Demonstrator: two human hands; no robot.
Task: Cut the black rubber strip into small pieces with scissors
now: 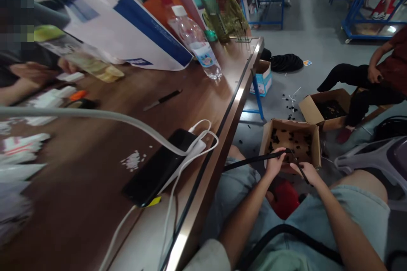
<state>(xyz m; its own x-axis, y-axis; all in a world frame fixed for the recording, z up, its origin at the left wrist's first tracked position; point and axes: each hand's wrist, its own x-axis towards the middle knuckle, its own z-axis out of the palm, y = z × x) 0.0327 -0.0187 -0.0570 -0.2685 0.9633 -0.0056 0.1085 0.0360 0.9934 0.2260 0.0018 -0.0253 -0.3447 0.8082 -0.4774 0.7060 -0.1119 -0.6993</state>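
My left hand (276, 161) is closed round a black cable (251, 161) near its end, above an open cardboard box (263, 139). The cable runs left across my thigh toward the table. Just to the right, my right hand (307, 172) grips a thin dark tool (302, 171) whose tip points at the cable end. Whether the tip touches the cable is too small to tell. Small black pieces lie scattered inside the box below both hands. Another thick black cable (286, 229) curves over my lap.
On the wooden table (104, 220) at left lie a phone (159, 169), white cords and a pen (163, 99), beside a standing plastic bottle (200, 48). A second cardboard box (333, 125) stands near a seated person at right. Another person's hands are at upper left.
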